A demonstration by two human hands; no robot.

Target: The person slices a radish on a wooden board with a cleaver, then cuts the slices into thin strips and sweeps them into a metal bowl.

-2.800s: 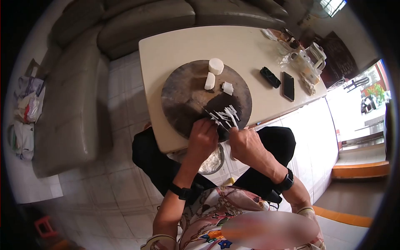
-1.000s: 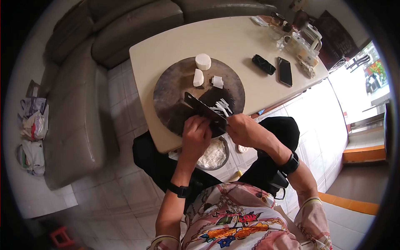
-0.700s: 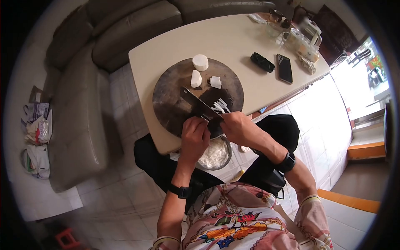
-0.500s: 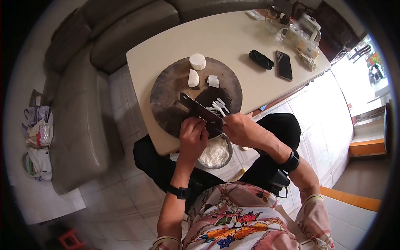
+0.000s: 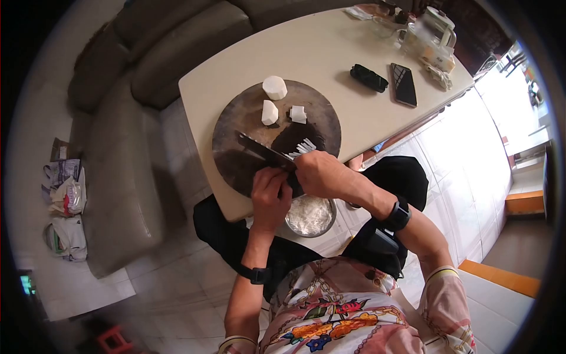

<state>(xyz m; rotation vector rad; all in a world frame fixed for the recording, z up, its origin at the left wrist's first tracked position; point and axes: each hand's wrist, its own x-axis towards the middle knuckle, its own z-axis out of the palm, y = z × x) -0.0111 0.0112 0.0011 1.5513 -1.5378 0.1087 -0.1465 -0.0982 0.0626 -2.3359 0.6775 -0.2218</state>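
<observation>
My right hand (image 5: 321, 173) is wrapped round the handle of a cleaver (image 5: 264, 150), whose dark blade points to the upper left over a round wooden chopping board (image 5: 233, 133). Beside the blade, my left hand (image 5: 271, 196) rests at the board's near edge with its fingers bent together; whatever they press on is hidden. White cut strips (image 5: 302, 147) lie on the far side of the blade, close to my right knuckles. Farther back on the board are a thick round white piece, perhaps radish (image 5: 275, 87), a cut chunk (image 5: 269, 112) and a small stack of slices (image 5: 298, 114).
Below the table edge, a metal bowl (image 5: 311, 216) holds pale shreds in water. On the table (image 5: 203, 88) are a black case (image 5: 369, 78), a phone (image 5: 404, 85) and a glass jug (image 5: 436, 28). A grey sofa (image 5: 121, 189) stands at left.
The cleaver and my right hand have moved left, so the blade now reaches farther over the board. My left hand stays bent by the blade. The view has shifted slightly.
</observation>
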